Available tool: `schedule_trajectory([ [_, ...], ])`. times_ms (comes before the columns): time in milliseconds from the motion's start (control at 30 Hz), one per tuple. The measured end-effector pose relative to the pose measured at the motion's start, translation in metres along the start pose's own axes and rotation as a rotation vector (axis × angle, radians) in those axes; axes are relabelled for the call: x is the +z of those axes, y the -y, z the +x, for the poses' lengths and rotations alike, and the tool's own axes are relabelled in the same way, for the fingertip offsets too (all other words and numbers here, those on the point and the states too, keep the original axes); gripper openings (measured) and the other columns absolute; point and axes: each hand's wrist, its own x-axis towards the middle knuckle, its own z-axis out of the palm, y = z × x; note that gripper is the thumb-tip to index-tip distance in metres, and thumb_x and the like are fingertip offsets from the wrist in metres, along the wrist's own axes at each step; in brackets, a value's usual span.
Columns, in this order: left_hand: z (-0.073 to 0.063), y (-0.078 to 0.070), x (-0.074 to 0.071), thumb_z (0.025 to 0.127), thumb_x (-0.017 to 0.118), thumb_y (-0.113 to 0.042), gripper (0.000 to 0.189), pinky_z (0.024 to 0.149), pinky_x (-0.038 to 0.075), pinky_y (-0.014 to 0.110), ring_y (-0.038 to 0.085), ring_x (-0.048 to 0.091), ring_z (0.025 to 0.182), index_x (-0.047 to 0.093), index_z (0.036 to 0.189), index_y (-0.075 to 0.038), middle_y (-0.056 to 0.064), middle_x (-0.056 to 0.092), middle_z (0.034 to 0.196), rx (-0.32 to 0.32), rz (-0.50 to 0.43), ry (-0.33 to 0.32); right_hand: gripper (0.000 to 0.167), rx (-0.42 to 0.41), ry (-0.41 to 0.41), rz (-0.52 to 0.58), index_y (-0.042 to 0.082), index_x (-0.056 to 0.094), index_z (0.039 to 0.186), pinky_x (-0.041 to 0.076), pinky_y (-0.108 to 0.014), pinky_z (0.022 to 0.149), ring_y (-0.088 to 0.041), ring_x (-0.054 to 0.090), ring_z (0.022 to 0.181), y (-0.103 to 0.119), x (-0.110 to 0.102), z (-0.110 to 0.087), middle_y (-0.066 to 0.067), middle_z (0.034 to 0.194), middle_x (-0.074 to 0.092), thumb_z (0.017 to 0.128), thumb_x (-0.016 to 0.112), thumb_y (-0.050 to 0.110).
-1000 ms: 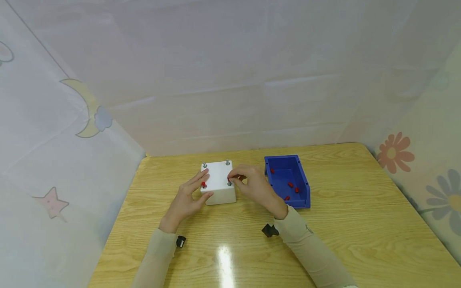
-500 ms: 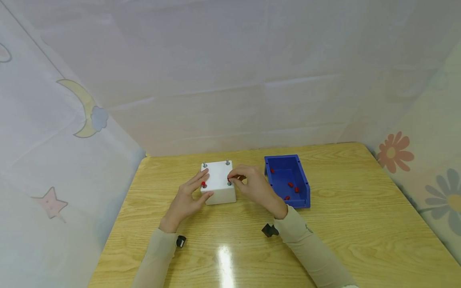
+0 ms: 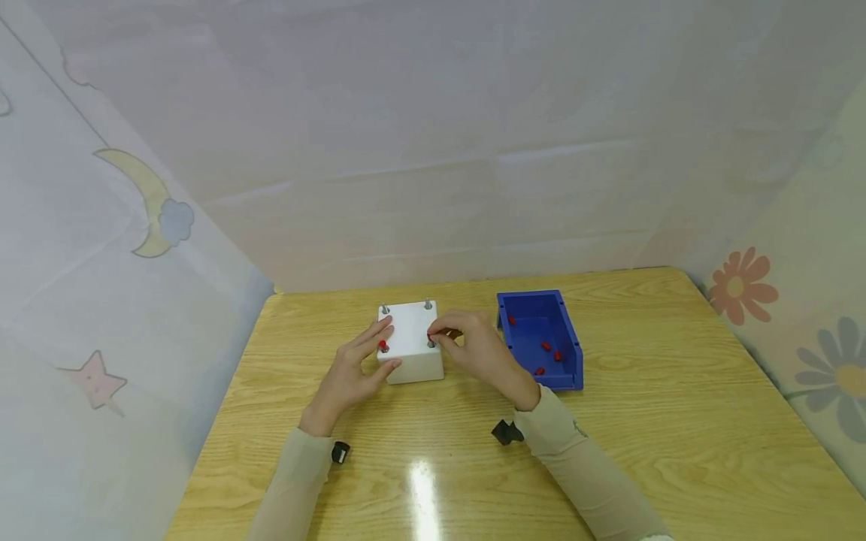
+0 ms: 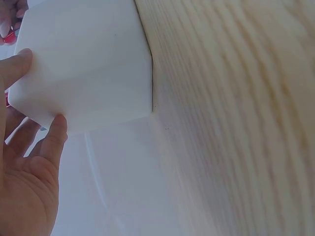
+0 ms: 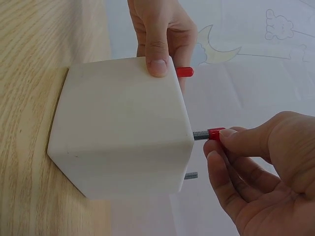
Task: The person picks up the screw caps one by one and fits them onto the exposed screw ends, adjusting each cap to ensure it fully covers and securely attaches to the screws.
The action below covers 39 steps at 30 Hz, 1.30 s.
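- My right hand (image 5: 275,169) is pinching a red plastic cap (image 5: 215,133) on a grey threaded bolt (image 5: 200,135).
- My left hand (image 3: 348,379), straight-fingered, is steadying the white cuboid box (image 5: 123,105).
- No fresh change is showing; seating seems partial.

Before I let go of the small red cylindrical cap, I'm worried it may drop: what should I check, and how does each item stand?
1. Left hand touching the white rectangular block: ok.
2. Small red cap pinched by the right hand: ok.
3. Small red cap in line with the threaded metal stud: ok.
4. Stud's thread fully covered: not ok, bare thread shows between cap and block.
5. Cap firmly seated: cannot tell, the grip hides part of it.
6. Spare red caps inside the open blue tray: ok, four visible.
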Motion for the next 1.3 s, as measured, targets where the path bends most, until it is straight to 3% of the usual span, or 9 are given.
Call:
schedule_trajectory([
  [1300,-0.0003,-0.0004,0.0003,0.093,0.085,-0.012,0.061,0.116,0.047,0.057,0.045,0.046,0.15,0.061,0.147,0.003,0.016,0.052,0.162,-0.007,0.004,0.0,0.011,0.012,-0.01,0.015,0.001,0.082,0.1,0.066,-0.027,0.077,-0.019,0.078,0.086,-0.0018,0.0011,-0.002,-0.008,0.098,0.08,0.094,0.077,-0.007],
])
